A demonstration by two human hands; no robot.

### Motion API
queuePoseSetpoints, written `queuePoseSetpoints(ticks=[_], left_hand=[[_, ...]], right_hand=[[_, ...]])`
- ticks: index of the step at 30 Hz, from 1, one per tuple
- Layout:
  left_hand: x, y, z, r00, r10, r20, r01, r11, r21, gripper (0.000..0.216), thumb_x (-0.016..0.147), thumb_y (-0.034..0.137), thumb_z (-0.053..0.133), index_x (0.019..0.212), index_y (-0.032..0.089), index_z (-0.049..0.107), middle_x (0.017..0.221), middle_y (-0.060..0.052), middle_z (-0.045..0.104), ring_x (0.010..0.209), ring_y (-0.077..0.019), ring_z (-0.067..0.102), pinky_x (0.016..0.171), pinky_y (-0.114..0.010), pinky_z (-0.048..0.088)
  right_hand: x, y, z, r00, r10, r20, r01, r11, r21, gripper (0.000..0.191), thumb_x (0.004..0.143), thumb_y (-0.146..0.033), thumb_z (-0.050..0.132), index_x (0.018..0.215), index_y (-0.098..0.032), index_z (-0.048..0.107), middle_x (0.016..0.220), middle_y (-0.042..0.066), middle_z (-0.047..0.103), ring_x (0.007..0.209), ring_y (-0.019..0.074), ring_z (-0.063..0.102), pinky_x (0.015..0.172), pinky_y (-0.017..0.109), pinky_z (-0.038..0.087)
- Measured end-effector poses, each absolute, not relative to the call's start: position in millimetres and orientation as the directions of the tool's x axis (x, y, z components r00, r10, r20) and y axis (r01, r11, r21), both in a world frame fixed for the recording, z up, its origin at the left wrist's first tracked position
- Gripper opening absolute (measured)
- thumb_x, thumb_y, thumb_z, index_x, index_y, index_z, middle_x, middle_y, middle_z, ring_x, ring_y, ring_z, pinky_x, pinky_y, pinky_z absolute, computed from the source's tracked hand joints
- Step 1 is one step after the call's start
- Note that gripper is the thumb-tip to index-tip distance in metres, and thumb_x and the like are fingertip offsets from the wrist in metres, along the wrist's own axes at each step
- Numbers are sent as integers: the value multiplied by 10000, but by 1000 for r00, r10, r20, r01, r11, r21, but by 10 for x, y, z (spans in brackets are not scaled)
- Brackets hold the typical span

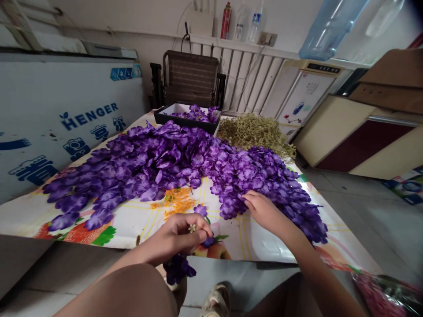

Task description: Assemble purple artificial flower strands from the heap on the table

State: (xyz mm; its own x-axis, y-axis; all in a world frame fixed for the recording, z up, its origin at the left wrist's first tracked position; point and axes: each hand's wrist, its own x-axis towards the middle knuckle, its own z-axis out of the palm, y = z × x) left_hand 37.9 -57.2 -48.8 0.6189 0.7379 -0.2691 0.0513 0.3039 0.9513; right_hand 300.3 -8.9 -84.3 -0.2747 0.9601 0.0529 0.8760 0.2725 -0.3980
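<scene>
My left hand [180, 237] is closed near the table's front edge, pinching a thin stem with a small pale tip, and purple fabric flowers [178, 268] hang below it. My right hand [264, 211] reaches forward with its fingers curled into a heap of purple flower strands [274, 185] on the right; what the fingers grip is hidden among the petals. A wide pile of loose purple petals [145, 163] covers the left and middle of the table [139, 220]. One single purple petal [200, 210] lies between the hands.
A black tray [185, 119] with more purple petals stands at the far edge, next to a heap of dry green stems [254, 132]. A white chest freezer [66, 114] stands left, a chair [191, 79] behind, a water dispenser [307, 92] right, and a pink bag [383, 295] at lower right.
</scene>
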Motion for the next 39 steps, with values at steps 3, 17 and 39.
queuePoseSetpoints(ticks=[3,17,39], left_hand=[[395,-568,-489,620,735,-272,60,302,952,403,729,519,687,799,131,601,530,62,439,435,-50,286,399,-187,178],[436,-561,-543,603,739,-301,60,334,941,396,734,509,681,792,131,579,509,67,423,422,-47,279,409,-184,176],[582,1245,-334,228,973,45,938,-232,258,315,903,290,568,1188,158,546,1185,-94,580,1002,-231,603,826,-426,524]], right_hand=[[3040,-92,-807,-216,973,75,853,226,-470,349,882,-121,390,1114,-115,650,1132,176,668,1072,289,606,945,387,408],[3113,-79,-661,-38,998,-40,151,-34,-988,153,856,-363,489,766,-244,458,889,84,717,892,224,677,839,388,500],[3049,-374,-640,-58,971,-231,-280,-238,-930,235,623,-291,804,705,-173,618,596,-28,599,542,106,555,559,232,441]])
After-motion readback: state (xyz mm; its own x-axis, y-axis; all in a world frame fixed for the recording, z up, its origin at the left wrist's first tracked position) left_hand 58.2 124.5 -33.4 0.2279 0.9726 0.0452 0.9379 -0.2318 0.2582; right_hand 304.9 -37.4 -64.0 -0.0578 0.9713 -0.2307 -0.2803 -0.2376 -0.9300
